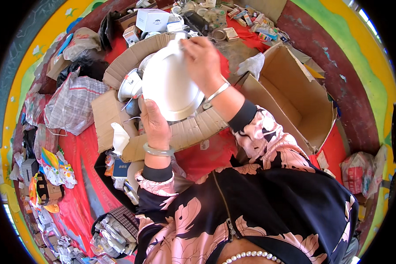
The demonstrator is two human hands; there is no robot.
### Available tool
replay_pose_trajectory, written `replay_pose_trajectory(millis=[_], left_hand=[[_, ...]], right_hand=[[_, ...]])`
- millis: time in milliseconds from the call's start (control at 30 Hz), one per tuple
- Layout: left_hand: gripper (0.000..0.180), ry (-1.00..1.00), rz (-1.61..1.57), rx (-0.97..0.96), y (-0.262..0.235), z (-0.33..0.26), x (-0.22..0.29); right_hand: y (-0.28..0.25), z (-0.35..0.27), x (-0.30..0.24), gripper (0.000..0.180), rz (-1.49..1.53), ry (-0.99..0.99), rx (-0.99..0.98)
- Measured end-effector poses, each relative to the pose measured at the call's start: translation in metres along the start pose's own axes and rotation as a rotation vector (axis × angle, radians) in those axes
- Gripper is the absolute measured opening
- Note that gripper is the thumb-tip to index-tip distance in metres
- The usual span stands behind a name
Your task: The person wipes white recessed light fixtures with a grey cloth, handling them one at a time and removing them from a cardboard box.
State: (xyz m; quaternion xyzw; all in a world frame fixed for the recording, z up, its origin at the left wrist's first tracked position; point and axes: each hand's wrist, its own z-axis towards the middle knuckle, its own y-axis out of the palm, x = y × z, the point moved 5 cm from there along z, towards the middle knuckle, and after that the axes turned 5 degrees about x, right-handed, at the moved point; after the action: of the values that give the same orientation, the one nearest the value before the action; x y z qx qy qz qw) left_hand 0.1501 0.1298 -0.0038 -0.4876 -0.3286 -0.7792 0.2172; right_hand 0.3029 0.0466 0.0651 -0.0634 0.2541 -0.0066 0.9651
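A large white round dish-like piece [167, 81], smooth and tilted, is held up over an opened cardboard box [191, 132]. My left hand [155, 125] grips its lower left edge, thumb upward. At its upper right rim my right hand [202, 59] is closed, fingers bent over the edge; whatever else these fingers may hold is too small to make out. Beside the white piece, a silvery cup-shaped lamp fitting [130, 86] with thin wires lies in the box. The white piece hides most of the box's contents.
An open brown carton [295, 92] stands to the right. Left are a checked woven bag [77, 101] and plastic bags. Small boxes, including a white one [152, 20], crowd the far side. A dark bin [114, 176] and a bag of white parts [114, 231] sit at lower left on red sheeting [81, 176].
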Motion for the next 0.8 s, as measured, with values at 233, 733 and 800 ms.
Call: replay_pose_trajectory(millis=[233,733,800], left_hand=[[0.071,-0.053,-0.115,0.057,0.010,0.001,0.013],[0.066,-0.219,-0.409,0.186,-0.021,0.021,0.013],[0.065,-0.224,-0.393,0.168,-0.018,0.020,0.014]], right_hand=[[0.020,-0.019,-0.014,0.032,0.295,0.022,-0.122],[-0.059,0.062,0.031,0.026,0.845,0.704,-0.310],[-0.046,0.068,0.001,0.025,0.841,0.549,-0.534]])
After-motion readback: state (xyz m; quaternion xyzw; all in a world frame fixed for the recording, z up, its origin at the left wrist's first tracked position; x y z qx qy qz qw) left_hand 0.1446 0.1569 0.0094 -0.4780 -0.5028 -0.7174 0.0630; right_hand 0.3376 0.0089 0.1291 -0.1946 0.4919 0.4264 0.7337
